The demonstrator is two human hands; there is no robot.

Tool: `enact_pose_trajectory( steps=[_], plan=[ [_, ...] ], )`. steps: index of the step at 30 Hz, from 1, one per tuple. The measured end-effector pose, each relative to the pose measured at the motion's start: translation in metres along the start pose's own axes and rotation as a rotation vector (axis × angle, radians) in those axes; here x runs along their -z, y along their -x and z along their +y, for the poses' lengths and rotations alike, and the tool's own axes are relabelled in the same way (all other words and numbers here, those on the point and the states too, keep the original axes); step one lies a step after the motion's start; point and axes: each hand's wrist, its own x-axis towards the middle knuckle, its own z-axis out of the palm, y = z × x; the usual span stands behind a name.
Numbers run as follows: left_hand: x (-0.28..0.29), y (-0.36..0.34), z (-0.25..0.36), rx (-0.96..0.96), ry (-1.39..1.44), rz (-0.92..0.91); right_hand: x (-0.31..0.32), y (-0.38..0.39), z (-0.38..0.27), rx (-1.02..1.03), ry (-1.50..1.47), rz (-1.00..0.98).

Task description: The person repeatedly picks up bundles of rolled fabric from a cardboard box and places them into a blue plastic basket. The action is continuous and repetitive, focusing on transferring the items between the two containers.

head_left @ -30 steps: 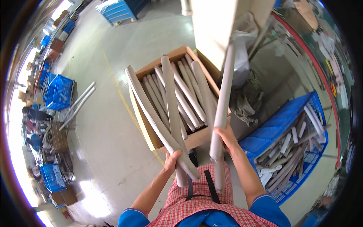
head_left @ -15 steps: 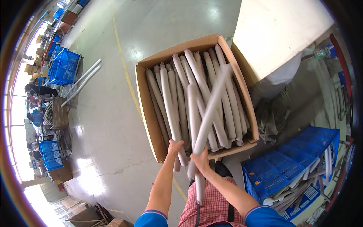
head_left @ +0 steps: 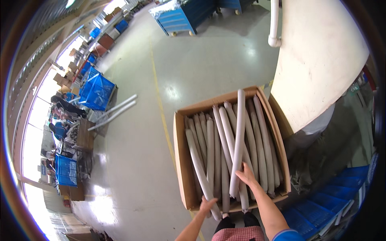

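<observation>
A cardboard box (head_left: 179, 156) on the floor in front of me holds several long grey tubes in thin plastic wrap. My right hand (head_left: 246, 175) grips the lower part of one grey tube (head_left: 239, 136), which lies slanted on top of the others with its far end raised toward the box's far edge. My left hand (head_left: 208, 205) is closed round the near end of another grey tube (head_left: 197, 160) along the box's left side. That tube's tip pokes out over the near rim. The fingers under both tubes are partly hidden.
A large cream board (head_left: 317, 60) stands right of the box. Blue crates (head_left: 337, 197) with loose tubes lie at the lower right. Blue carts (head_left: 181, 18) stand at the far end. People (head_left: 66, 106) work among blue crates at the left, near two white pipes (head_left: 114, 112).
The right-hand tube, which crossed the others and stuck out toward me, now lies further in over the box. My left hand stays on its tube. My view has tilted up and left.
</observation>
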Motion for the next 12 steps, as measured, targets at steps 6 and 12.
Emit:
enact_pose_trajectory(
  steps=[6,12],
  plan=[
    [-0.009,0.014,0.073,-0.008,-0.222,-0.006,-0.016,0.138,0.064,0.047,0.238,0.293],
    [-0.030,-0.020,0.074,0.082,-0.696,0.045,-0.022,0.315,0.106,-0.133,0.338,0.233]
  ],
)
